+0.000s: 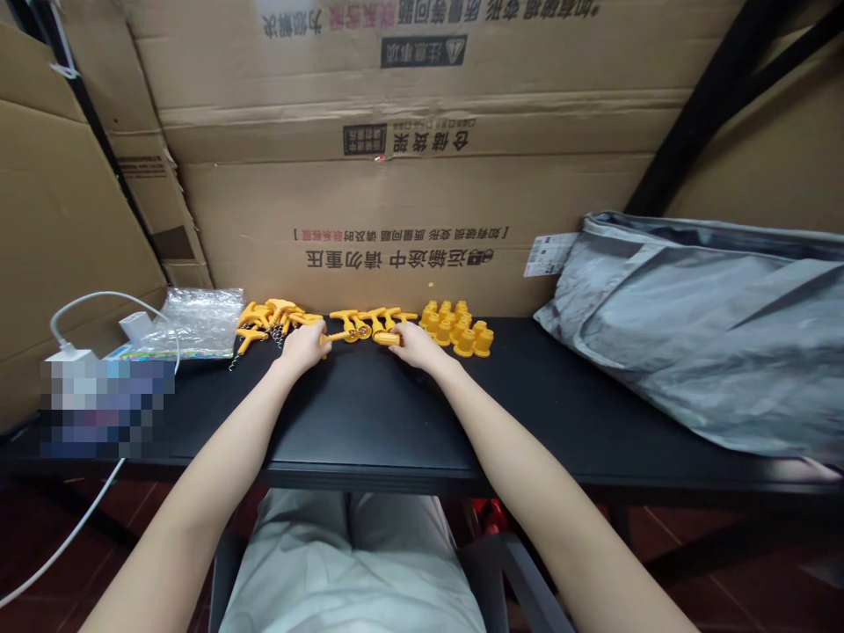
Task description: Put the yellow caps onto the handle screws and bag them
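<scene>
My left hand is closed around a yellow T-handled corkscrew, whose shaft points right. A short gap away, my right hand pinches a yellow rounded corkscrew piece; its exact shape is partly covered by the fingers. Just behind both hands lies a row of yellow corkscrews fitted with caps. Left of my left hand is a pile of yellow T-handled corkscrews with bare metal spirals. Several yellow bell-shaped caps stand upright together beyond my right hand.
Cardboard walls off the back of the black table. At the left are a clear plastic bag, a white charger with its cable, and a blurred-out item. A large grey bag fills the right side.
</scene>
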Action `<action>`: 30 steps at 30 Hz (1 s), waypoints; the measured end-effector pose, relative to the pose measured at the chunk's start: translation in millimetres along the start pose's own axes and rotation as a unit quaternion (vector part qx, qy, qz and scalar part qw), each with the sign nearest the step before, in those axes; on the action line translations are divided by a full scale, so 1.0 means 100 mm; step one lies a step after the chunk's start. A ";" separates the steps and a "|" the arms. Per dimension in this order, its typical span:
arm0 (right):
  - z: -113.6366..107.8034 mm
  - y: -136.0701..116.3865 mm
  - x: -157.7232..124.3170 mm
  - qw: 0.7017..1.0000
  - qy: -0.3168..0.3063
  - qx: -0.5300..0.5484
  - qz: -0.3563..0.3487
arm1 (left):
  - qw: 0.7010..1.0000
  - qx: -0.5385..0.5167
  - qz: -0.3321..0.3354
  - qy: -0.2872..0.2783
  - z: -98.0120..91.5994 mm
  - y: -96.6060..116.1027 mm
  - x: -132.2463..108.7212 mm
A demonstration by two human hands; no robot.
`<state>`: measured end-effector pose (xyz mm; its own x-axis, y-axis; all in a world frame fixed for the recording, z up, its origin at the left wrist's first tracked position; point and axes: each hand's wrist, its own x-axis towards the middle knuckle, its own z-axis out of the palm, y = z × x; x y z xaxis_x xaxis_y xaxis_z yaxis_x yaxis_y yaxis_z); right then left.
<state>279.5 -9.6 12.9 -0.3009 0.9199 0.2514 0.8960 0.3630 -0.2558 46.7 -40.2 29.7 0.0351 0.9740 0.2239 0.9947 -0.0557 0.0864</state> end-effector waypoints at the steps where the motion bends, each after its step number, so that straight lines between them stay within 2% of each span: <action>1: -0.01 0.00 0.00 1.000 0.006 0.002 -0.002 | 1.000 -0.001 0.015 -0.008 0.01 0.00 0.00; 5: -0.02 -0.01 0.00 1.000 0.014 0.004 -0.010 | 0.999 -0.008 0.043 -0.018 0.04 0.01 0.00; 15: 0.02 0.05 0.01 1.000 0.022 0.005 -0.010 | 0.998 -0.019 0.061 -0.011 0.05 0.01 0.01; 22: 0.06 0.08 0.04 0.989 0.060 0.065 -0.116 | 0.994 -0.060 0.089 0.015 0.15 -0.04 0.05; 26: 0.06 0.05 0.03 0.988 0.060 0.063 -0.129 | 0.988 -0.096 0.114 0.049 0.18 -0.04 0.05; 30: 0.06 0.01 0.00 0.987 0.050 0.054 -0.141 | 0.984 -0.112 0.130 0.054 0.20 0.00 0.04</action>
<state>278.1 -8.7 7.4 -0.4946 0.7633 0.4157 0.7402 0.6206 -0.2588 48.6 -31.6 10.8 0.2637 0.8917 0.3679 0.9066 -0.3593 0.2213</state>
